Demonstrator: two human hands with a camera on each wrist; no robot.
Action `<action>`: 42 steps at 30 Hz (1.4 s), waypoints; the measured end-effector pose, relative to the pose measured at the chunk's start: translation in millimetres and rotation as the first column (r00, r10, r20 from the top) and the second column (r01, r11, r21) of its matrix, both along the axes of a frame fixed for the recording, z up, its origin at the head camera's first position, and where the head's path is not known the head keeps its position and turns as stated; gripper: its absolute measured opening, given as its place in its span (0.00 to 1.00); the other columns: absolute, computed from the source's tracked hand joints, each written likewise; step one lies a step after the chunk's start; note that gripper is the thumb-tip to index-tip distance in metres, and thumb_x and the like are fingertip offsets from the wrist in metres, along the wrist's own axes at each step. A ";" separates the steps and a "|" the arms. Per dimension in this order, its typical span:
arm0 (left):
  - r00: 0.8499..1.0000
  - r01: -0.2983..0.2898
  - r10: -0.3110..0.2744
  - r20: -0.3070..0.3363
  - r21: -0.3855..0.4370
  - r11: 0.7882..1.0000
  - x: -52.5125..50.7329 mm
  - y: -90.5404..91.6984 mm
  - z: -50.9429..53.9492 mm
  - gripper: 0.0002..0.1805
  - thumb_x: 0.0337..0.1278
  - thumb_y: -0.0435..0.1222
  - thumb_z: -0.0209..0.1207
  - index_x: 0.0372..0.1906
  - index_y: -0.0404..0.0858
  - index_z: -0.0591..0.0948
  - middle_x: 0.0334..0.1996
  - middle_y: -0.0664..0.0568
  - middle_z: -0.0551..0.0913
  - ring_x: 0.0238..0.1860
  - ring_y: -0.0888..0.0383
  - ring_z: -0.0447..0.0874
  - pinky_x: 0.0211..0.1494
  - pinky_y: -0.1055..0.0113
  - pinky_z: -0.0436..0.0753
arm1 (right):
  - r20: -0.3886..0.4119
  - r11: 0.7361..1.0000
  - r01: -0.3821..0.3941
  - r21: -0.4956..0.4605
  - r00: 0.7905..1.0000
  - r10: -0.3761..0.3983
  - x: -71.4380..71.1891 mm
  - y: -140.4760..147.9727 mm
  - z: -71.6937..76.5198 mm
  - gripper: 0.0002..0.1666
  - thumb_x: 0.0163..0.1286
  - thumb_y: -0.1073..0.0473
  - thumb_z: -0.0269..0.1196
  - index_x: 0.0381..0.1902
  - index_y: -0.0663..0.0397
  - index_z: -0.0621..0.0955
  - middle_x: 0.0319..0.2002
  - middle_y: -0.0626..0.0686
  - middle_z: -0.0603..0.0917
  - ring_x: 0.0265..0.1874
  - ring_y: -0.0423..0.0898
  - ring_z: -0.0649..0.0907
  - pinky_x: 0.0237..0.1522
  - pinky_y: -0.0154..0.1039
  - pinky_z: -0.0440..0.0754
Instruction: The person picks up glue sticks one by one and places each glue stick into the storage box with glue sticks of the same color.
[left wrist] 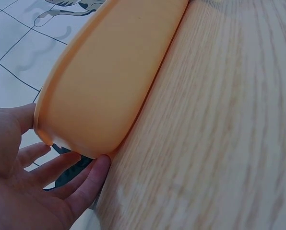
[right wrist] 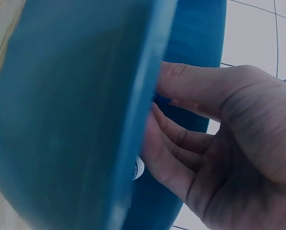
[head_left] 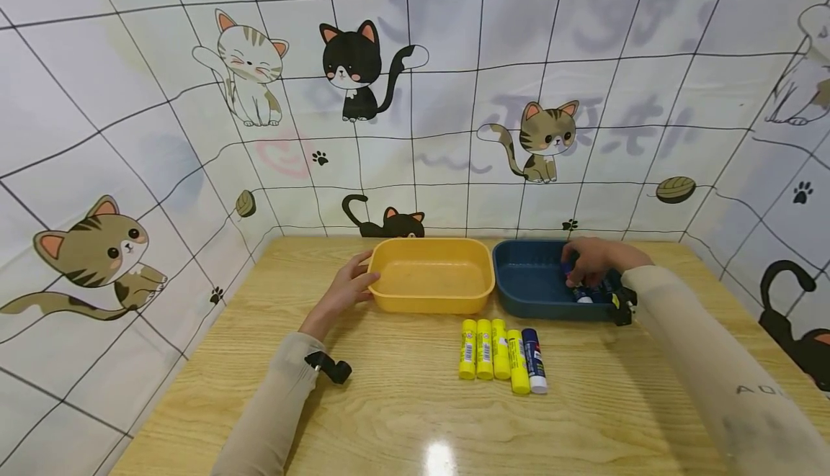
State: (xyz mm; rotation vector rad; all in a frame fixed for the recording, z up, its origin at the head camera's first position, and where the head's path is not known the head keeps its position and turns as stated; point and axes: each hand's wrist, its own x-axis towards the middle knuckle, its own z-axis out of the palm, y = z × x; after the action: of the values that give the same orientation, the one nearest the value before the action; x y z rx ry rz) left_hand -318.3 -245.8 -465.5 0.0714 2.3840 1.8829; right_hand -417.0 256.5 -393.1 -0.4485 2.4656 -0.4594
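Observation:
My left hand [head_left: 348, 285] holds the left end of a yellow plastic bin [head_left: 431, 306], thumb at the rim and fingers along the outer end wall, as the left wrist view shows. Inside a blue plastic bin [head_left: 538, 308], my right hand [head_left: 593, 260] reaches down with thumb and fingers together around a dark blue glue stick [head_left: 568, 270], mostly hidden by the fingers. More dark blue glue sticks [head_left: 583, 296] with white ends lie below that hand. In the right wrist view the blue bin's wall [right wrist: 71, 115] covers much of the fingertips.
In front of the bins, several yellow glue sticks [head_left: 483, 350] lie side by side in a row. A dark blue glue stick with a white cap [head_left: 534, 361] forms the row's right end. The wooden table [head_left: 389, 404] meets a cat-patterned cloth wall [head_left: 447, 101] behind the bins.

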 end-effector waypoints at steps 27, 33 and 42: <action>1.000 0.002 -0.002 -0.014 -0.004 1.000 -0.9 -0.9 -3.4 0.36 0.77 0.38 0.56 0.83 0.46 0.57 0.74 0.34 0.68 0.64 0.37 0.81 0.54 0.58 0.89 | 0.050 0.999 -0.011 0.031 0.999 0.010 1.0 2.5 -3.2 0.39 0.73 0.62 0.66 0.71 0.79 0.64 0.40 0.59 0.86 0.35 0.47 0.86 0.40 0.44 0.89; 1.000 0.000 0.000 -0.012 -0.017 1.000 -0.9 0.0 -0.6 0.36 0.77 0.40 0.55 0.83 0.47 0.56 0.75 0.35 0.68 0.65 0.38 0.81 0.57 0.55 0.88 | 0.044 1.000 -0.019 0.024 0.999 0.018 -0.4 5.3 -0.1 0.40 0.73 0.61 0.66 0.71 0.81 0.63 0.41 0.61 0.87 0.34 0.47 0.86 0.38 0.44 0.89; 1.000 0.010 -0.010 -0.011 -0.002 1.000 -0.8 -2.2 -1.5 0.37 0.77 0.40 0.55 0.84 0.46 0.55 0.76 0.33 0.66 0.67 0.35 0.78 0.59 0.52 0.87 | 0.047 1.000 -0.005 0.031 0.999 0.003 2.3 4.9 3.0 0.41 0.73 0.61 0.66 0.72 0.82 0.62 0.42 0.60 0.87 0.33 0.48 0.85 0.38 0.43 0.89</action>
State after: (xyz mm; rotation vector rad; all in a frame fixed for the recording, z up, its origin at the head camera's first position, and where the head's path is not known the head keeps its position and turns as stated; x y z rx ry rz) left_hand -319.2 -248.0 -467.0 0.0933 2.3888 1.8807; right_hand -414.7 261.4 -390.2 -0.4254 2.4229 -0.4247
